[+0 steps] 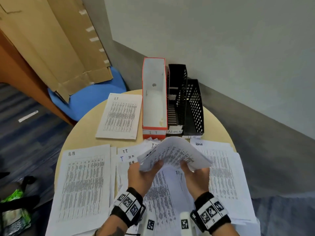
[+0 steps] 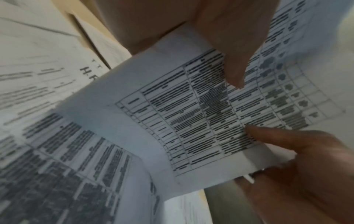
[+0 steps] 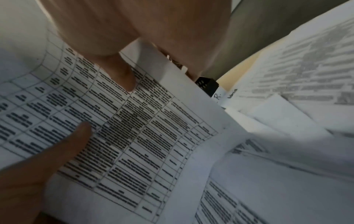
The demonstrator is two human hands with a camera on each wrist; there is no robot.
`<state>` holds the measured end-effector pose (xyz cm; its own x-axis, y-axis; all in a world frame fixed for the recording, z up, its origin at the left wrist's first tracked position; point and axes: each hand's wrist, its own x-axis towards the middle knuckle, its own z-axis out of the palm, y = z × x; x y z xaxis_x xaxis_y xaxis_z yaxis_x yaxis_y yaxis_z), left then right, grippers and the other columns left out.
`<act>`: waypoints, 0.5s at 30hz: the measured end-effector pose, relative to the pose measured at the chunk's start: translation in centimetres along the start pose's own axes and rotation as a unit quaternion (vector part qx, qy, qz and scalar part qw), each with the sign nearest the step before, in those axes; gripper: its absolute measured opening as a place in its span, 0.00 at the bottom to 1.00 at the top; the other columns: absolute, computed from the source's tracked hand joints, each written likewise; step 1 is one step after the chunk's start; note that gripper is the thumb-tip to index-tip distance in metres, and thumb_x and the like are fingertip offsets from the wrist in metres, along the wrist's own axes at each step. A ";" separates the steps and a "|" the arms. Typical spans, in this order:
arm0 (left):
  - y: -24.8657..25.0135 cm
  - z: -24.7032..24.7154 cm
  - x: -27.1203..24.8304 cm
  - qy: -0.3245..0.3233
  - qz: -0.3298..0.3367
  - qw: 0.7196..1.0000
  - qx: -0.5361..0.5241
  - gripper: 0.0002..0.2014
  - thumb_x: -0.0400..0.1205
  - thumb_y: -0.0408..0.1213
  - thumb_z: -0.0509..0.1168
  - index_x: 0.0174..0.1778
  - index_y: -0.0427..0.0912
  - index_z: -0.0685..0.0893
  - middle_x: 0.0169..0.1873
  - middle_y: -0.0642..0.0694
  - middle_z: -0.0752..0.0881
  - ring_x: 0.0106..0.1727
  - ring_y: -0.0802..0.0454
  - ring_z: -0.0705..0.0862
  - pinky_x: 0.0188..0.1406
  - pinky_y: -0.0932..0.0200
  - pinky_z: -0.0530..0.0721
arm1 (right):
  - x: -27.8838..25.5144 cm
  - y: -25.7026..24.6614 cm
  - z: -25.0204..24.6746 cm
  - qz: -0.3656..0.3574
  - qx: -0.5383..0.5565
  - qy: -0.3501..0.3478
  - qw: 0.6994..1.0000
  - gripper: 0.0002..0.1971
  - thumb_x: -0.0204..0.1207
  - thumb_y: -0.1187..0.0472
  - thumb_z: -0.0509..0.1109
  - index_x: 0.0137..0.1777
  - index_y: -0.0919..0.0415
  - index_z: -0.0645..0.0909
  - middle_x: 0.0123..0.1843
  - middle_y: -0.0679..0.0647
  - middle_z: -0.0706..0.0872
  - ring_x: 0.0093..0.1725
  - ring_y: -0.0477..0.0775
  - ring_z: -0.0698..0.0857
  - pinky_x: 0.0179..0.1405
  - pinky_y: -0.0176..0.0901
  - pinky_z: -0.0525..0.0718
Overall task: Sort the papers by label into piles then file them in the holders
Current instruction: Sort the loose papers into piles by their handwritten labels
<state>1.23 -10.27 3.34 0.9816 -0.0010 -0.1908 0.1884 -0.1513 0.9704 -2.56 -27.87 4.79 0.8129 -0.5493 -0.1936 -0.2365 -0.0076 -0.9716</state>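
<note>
Both hands held one sheaf of printed sheets [image 1: 173,154] raised above the round worktop [image 1: 80,126], just in front of the holders. The left hand [image 1: 143,176] gripped the sheaf's left edge with the thumb on top and fingers beneath; the right hand [image 1: 196,174] gripped the right edge the same way. The sheaf arched upward between the two grips, printed table facing up. In the left wrist view the thumb [image 2: 272,141] pressed on the table grid of the sheaf [image 2: 191,121]; in the right wrist view the thumb [image 3: 72,141] lay on the same grid [image 3: 134,136]. Under the hands lay an unsorted spread of papers [image 1: 167,193], with "IT" and "HR" labels visible at its far edge. A pile headed "H.R" [image 1: 85,181] sat at the left of the worktop, a pile headed "Admin" [image 1: 221,167] at the right, and a pile headed "IT" [image 1: 121,116] at the far left, just beside the holders. Three holders stood side by side at the far edge: an orange-rimmed holder labelled "IT" [image 1: 154,92], a black holder labelled "ADMIN" [image 1: 177,92], and a black perforated holder [image 1: 196,106] whose label was partly hidden. A blue chair [image 1: 88,97] stood beyond the worktop with cardboard [image 1: 51,40] leaning over it.
</note>
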 end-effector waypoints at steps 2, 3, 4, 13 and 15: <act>-0.8 -0.1 0.6 -0.027 0.000 0.998 0.054 0.20 0.69 0.60 0.80 0.56 0.61 0.89 0.46 0.58 0.94 0.47 0.61 0.90 0.42 0.56 0.92 | 1.0 -0.3 -1.1 -0.017 -0.029 0.019 0.999 0.11 0.76 0.68 0.80 0.42 0.51 0.84 0.40 0.45 0.90 0.37 0.35 0.88 0.28 0.22 0.80; -1.4 -0.4 0.9 -0.028 -0.013 0.996 0.087 0.25 0.68 0.62 0.81 0.59 0.59 0.88 0.51 0.60 0.92 0.52 0.61 0.89 0.49 0.58 0.89 | 2.0 -0.5 -2.2 -0.030 -0.041 0.039 0.998 0.10 0.75 0.68 0.80 0.41 0.53 0.85 0.39 0.47 0.90 0.35 0.34 0.87 0.28 0.22 0.79; -2.3 -0.9 1.2 -0.020 -0.021 0.991 0.129 0.28 0.67 0.62 0.81 0.62 0.59 0.87 0.57 0.62 0.88 0.58 0.62 0.85 0.57 0.57 0.85 | 3.0 -0.8 -3.6 -0.041 -0.054 0.063 0.996 0.08 0.75 0.68 0.81 0.42 0.56 0.86 0.40 0.50 0.90 0.34 0.37 0.87 0.29 0.23 0.80; -10.5 -4.1 -0.3 -0.047 -0.109 0.899 0.422 0.43 0.71 0.59 0.81 0.79 0.49 0.72 0.78 0.47 0.69 0.78 0.47 0.70 0.79 0.50 0.75 | 13.6 0.9 -19.4 0.135 -0.282 0.037 0.949 0.11 0.73 0.75 0.78 0.50 0.60 0.87 0.49 0.58 0.90 0.45 0.56 0.88 0.55 0.49 0.83; -11.0 -4.2 -0.8 -0.023 -0.125 0.891 0.435 0.48 0.71 0.60 0.81 0.82 0.47 0.67 0.81 0.43 0.65 0.81 0.42 0.67 0.79 0.46 0.75 | 15.1 3.0 -21.4 0.175 -0.338 0.022 0.924 0.10 0.70 0.71 0.80 0.48 0.59 0.90 0.49 0.56 0.93 0.46 0.58 0.90 0.59 0.56 0.88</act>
<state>-1.52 -4.44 -6.57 0.9065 0.1027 -0.4094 0.2863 -0.8623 0.4177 -2.38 -54.04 1.82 0.6050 -0.6499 -0.4600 -0.7717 -0.3362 -0.5399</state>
